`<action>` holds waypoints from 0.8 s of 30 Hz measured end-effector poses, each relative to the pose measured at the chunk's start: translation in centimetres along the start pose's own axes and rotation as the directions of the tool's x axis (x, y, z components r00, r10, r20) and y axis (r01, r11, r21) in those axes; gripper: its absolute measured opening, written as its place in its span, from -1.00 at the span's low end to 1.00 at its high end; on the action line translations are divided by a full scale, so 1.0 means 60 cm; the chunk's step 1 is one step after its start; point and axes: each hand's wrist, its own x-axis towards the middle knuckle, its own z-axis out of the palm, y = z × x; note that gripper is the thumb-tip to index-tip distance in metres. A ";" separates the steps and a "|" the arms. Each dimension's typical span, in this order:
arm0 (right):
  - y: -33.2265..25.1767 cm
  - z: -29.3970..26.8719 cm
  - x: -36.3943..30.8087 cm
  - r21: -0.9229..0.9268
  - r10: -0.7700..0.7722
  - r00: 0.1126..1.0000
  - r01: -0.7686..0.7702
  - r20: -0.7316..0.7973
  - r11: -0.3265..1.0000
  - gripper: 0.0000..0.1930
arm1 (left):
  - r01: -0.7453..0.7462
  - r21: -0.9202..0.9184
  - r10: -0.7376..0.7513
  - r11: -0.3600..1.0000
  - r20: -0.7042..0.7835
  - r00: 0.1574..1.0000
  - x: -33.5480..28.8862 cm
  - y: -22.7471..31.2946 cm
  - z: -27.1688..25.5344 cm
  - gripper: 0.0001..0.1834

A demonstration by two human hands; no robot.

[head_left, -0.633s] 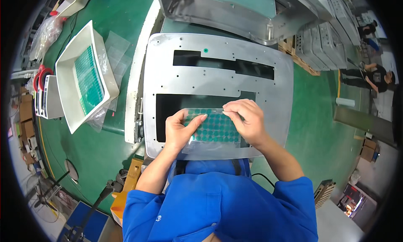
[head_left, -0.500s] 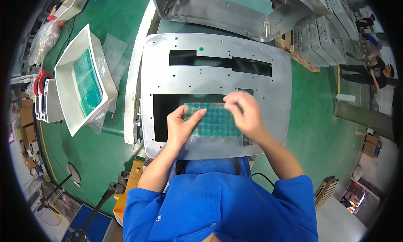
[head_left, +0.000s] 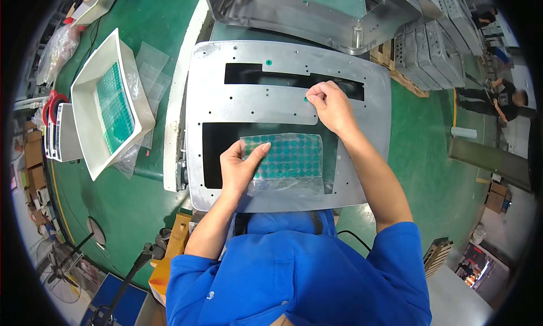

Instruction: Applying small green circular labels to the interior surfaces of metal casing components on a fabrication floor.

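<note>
L hand (head_left: 236,166) grips dotted sheet (head_left: 291,159) — R hand (head_left: 332,108) pinches sm. green dot (head_left: 306,99) over panel (head_left: 249,102).

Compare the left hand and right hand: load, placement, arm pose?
Load: the left hand grips a clear sheet of green dots; the right hand pinches one small green dot.
Placement: left is nearer the body, by the lower cutout; right is farther out, near the upper cutout.
Arm pose: right forearm reaches farther forward than left.
Shared: both bare, thumb-and-finger grip.

floor (head_left: 418,150): green | yellow line (head_left: 455,112): right | wooden pallet (head_left: 412,85): upper right | brown cartons (head_left: 495,203): far right
</note>
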 end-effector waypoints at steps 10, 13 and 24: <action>-0.008 0.004 0.002 -0.089 0.011 0.999 -0.014 -0.030 0.996 -0.94 | 0.019 -0.024 -0.018 1.000 0.020 1.000 0.003 0.009 0.005 -0.82; -0.007 0.005 0.002 -0.106 -0.006 0.999 0.001 -0.046 0.994 -0.94 | 0.020 -0.026 -0.020 0.999 0.024 1.000 0.004 0.011 0.007 -0.82; -0.002 -0.003 0.006 0.075 0.025 1.000 -0.025 -0.007 0.997 -0.83 | 0.006 -0.036 -0.005 0.999 0.006 1.000 0.001 0.011 0.001 -0.82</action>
